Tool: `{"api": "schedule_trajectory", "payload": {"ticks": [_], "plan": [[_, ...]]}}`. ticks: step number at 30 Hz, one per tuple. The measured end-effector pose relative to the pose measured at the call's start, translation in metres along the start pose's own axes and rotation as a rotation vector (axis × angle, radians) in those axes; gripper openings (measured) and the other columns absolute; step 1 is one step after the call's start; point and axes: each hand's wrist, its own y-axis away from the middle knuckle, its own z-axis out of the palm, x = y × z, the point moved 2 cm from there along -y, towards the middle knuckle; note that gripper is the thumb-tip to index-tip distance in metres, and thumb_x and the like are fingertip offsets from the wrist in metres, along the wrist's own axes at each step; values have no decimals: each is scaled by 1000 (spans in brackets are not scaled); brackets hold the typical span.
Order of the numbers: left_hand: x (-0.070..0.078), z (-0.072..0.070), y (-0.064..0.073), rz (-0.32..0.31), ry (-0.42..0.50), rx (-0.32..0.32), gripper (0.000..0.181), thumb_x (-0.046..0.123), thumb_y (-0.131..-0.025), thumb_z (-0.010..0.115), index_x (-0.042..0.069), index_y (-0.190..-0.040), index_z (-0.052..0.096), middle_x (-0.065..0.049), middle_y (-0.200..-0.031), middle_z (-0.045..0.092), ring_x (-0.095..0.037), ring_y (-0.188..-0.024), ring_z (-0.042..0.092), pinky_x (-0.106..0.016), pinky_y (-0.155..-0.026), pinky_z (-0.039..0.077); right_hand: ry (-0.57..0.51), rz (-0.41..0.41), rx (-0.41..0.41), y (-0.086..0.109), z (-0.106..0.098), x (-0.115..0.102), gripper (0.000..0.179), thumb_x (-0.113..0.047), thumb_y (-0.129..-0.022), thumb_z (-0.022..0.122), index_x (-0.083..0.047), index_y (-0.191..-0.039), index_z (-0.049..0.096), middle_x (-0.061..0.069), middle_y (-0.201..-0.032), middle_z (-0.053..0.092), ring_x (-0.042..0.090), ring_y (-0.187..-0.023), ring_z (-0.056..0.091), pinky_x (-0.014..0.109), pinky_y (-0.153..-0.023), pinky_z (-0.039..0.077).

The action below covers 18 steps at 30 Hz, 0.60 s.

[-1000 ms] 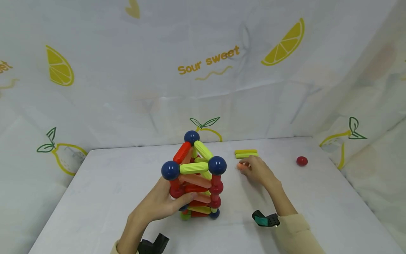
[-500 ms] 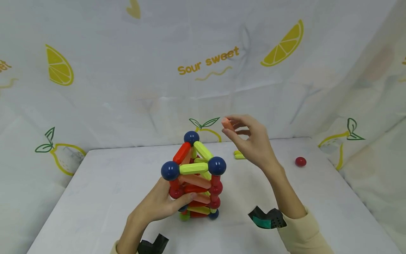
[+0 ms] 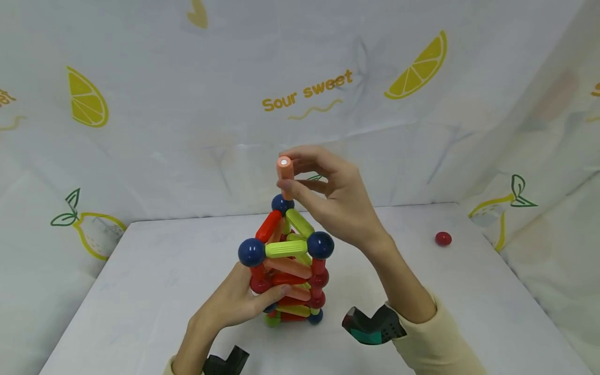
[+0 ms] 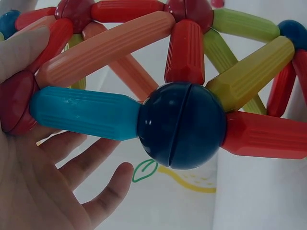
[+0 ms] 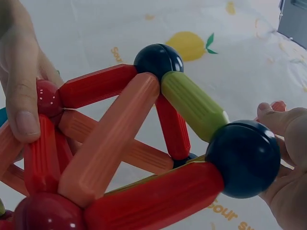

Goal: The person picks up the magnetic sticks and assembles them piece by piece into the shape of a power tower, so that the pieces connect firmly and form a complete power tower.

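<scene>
A tower of magnetic sticks and balls (image 3: 287, 250) stands on the table, blue balls at its top corners. My left hand (image 3: 236, 302) grips it from the left, thumb across the front near a red ball (image 3: 261, 284). My right hand (image 3: 339, 200) pinches an orange magnetic stick (image 3: 285, 169) between thumb and fingers. That stick is upright, its lower end right at the rear top blue ball (image 3: 282, 203). In the left wrist view a light-blue stick (image 4: 86, 112) joins a dark-blue ball (image 4: 184, 125). The right wrist view shows the stick's tip (image 5: 278, 105) past the thumb.
A loose red ball (image 3: 442, 239) lies on the white table (image 3: 154, 291) at the right. Behind the table hangs a white curtain (image 3: 187, 130) with lemon prints. Black straps with devices (image 3: 373, 325) sit at the wrists.
My right hand has lifted the orange stick off the table and carried it up and left to over the tower's rear ball. Its arm now hides the yellow sticks. My left hand stays put.
</scene>
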Motion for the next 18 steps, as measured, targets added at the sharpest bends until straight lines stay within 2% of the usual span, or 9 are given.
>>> {"api": "schedule_trajectory", "payload": {"ticks": [5,12,15,18], "plan": [[0,0,0,1,-20,1,57,25,-93,75,27,-143,45,9,-131,63,-9,-122,62,-39,-102,57,-9,9,-46,-2,9,7,39,5,-90,71,1,-128,60,14,-104,68,17,-94,70,33,-82,64],[-1,0,-1,27,-11,-2,59,24,-94,74,28,-144,44,9,-132,63,-8,-124,61,-38,-104,55,27,31,-83,2,9,12,46,2,-91,72,-3,-134,56,14,-110,70,20,-102,71,30,-88,62],[-2,0,-1,39,-10,0,60,23,-94,74,30,-145,43,9,-132,63,-9,-125,61,-41,-105,55,23,33,-89,4,6,15,50,2,-91,71,-4,-137,52,14,-113,70,19,-106,69,31,-93,61],[-2,1,-1,22,-11,-1,61,24,-94,75,31,-145,43,10,-133,63,-8,-125,61,-35,-104,55,43,40,-61,8,-5,23,51,2,-93,69,-3,-140,50,14,-118,68,19,-111,68,35,-99,58]]}}
